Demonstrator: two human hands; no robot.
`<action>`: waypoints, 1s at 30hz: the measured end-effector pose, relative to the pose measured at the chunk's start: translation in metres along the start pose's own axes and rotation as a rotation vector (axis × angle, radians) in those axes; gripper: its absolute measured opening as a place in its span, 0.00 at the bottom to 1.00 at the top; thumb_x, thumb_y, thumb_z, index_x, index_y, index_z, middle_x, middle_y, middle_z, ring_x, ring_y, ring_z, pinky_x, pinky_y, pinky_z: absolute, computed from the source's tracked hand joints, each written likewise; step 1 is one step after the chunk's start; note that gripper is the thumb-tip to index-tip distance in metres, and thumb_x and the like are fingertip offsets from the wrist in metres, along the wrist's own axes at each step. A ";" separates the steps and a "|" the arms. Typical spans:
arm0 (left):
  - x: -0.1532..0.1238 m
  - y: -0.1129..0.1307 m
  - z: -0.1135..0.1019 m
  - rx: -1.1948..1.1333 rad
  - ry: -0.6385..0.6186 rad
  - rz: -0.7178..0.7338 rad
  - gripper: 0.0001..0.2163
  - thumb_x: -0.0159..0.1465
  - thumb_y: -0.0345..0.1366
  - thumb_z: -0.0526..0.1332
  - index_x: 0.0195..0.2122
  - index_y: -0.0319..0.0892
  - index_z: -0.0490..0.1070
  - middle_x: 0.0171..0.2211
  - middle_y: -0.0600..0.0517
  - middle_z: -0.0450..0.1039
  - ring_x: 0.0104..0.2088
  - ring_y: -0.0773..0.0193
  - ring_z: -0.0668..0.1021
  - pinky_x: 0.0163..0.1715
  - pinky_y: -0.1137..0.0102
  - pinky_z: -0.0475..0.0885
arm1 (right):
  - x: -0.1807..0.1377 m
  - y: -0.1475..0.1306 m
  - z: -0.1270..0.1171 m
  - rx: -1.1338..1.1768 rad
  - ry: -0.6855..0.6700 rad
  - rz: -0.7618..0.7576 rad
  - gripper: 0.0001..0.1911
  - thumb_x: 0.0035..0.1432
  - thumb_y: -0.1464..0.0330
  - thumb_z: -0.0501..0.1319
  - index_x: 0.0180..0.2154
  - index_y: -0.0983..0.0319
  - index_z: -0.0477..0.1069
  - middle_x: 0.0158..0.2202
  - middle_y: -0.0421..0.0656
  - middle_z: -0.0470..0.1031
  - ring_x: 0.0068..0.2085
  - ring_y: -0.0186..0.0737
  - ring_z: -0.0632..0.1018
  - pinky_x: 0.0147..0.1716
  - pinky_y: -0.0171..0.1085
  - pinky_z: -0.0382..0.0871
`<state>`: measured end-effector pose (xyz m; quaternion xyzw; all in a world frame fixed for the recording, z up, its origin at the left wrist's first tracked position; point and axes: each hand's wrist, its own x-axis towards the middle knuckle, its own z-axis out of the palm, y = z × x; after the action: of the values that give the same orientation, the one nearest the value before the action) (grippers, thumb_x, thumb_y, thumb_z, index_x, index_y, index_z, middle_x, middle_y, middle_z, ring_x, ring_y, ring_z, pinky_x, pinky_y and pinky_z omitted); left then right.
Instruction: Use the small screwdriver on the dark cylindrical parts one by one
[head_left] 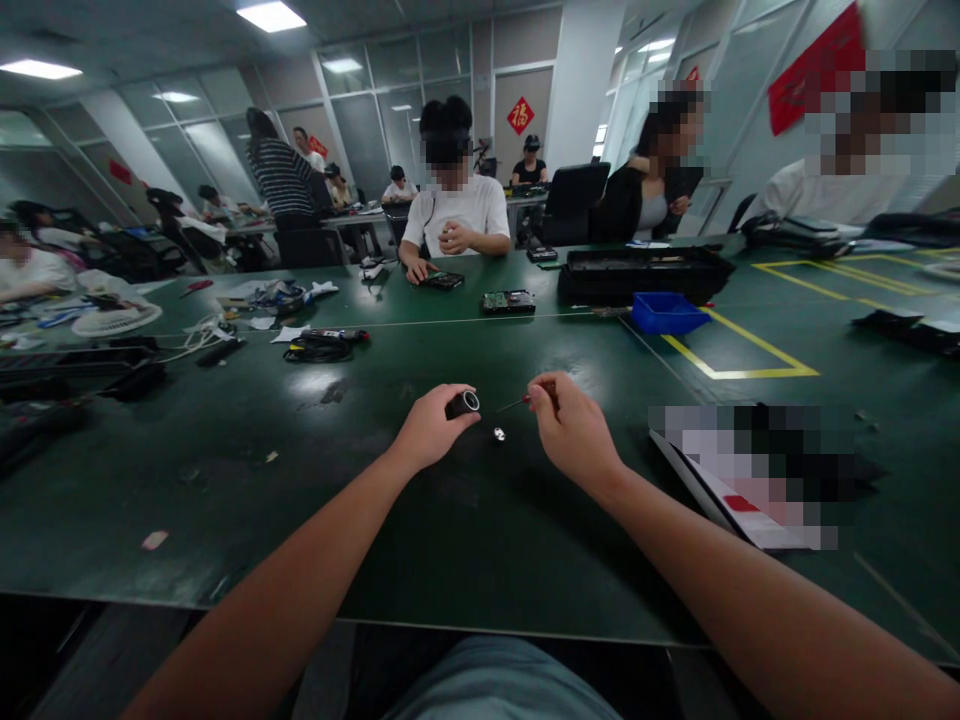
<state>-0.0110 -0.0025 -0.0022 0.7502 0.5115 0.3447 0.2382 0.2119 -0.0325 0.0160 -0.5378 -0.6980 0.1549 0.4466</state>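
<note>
My left hand [433, 428] is closed around a short black cylinder [465, 403], whose round end with a pale ring faces right. In my right hand [566, 425] is a thin screwdriver [514, 404] with a red part by the fingers; its shaft points left toward the cylinder without touching it. On the green table [450, 560] between the hands lies a small shiny metal piece [499, 434], too small to name. Fingers hide most of the screwdriver's handle and part of the cylinder.
A printed booklet [720, 480] lies right of my right forearm. Farther off are a blue bin [667, 313], a long black tray [645, 272], a hard drive [508, 301] and coiled black cable [322, 345]. Across the table a person in a white shirt [480, 210] handles another drive [441, 281].
</note>
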 end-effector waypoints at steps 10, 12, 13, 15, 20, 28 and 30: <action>0.003 0.021 -0.022 -0.582 0.108 -0.162 0.10 0.67 0.42 0.59 0.45 0.42 0.67 0.37 0.49 0.73 0.33 0.65 0.76 0.36 0.68 0.72 | -0.001 0.000 -0.003 0.077 0.014 -0.016 0.11 0.70 0.61 0.52 0.40 0.58 0.70 0.34 0.44 0.78 0.35 0.44 0.78 0.34 0.40 0.67; 0.002 0.029 -0.028 -0.391 0.043 -0.158 0.12 0.67 0.46 0.60 0.41 0.42 0.69 0.31 0.51 0.72 0.30 0.64 0.74 0.33 0.68 0.70 | -0.002 -0.002 -0.003 0.083 0.013 -0.014 0.11 0.70 0.61 0.52 0.40 0.58 0.70 0.34 0.44 0.78 0.35 0.44 0.79 0.35 0.41 0.67; 0.001 0.032 -0.030 -0.266 0.000 -0.143 0.12 0.66 0.46 0.61 0.41 0.42 0.70 0.30 0.51 0.72 0.30 0.63 0.75 0.33 0.68 0.69 | -0.002 -0.002 -0.003 0.082 0.014 -0.011 0.11 0.70 0.61 0.52 0.40 0.58 0.70 0.33 0.44 0.78 0.35 0.44 0.79 0.35 0.41 0.67; 0.000 0.038 -0.031 -0.041 -0.093 -0.086 0.11 0.66 0.45 0.62 0.40 0.42 0.73 0.32 0.50 0.75 0.33 0.61 0.76 0.36 0.66 0.70 | -0.002 -0.004 -0.004 0.078 0.023 -0.008 0.11 0.69 0.61 0.52 0.40 0.58 0.69 0.33 0.44 0.78 0.35 0.45 0.79 0.35 0.41 0.67; -0.001 0.043 -0.013 0.269 -0.345 0.129 0.12 0.67 0.37 0.58 0.47 0.45 0.78 0.45 0.47 0.78 0.44 0.54 0.79 0.45 0.62 0.71 | -0.001 -0.004 -0.005 0.069 0.037 -0.022 0.10 0.69 0.61 0.52 0.40 0.58 0.69 0.34 0.44 0.78 0.35 0.45 0.79 0.35 0.41 0.67; 0.005 0.036 0.019 0.532 -0.407 0.225 0.15 0.68 0.39 0.58 0.51 0.45 0.79 0.42 0.43 0.77 0.42 0.50 0.79 0.40 0.62 0.73 | 0.000 -0.001 -0.005 0.067 0.046 -0.016 0.10 0.70 0.61 0.52 0.41 0.57 0.68 0.35 0.45 0.79 0.36 0.45 0.80 0.36 0.42 0.68; 0.008 0.033 0.019 0.489 -0.389 0.229 0.13 0.66 0.37 0.58 0.46 0.44 0.80 0.40 0.43 0.78 0.41 0.51 0.79 0.40 0.62 0.73 | -0.001 -0.002 -0.005 0.068 0.044 -0.020 0.10 0.70 0.61 0.52 0.41 0.57 0.68 0.36 0.45 0.79 0.36 0.46 0.80 0.36 0.42 0.68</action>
<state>0.0251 -0.0075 0.0112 0.8896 0.4363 0.0865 0.1040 0.2149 -0.0350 0.0195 -0.5187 -0.6876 0.1621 0.4815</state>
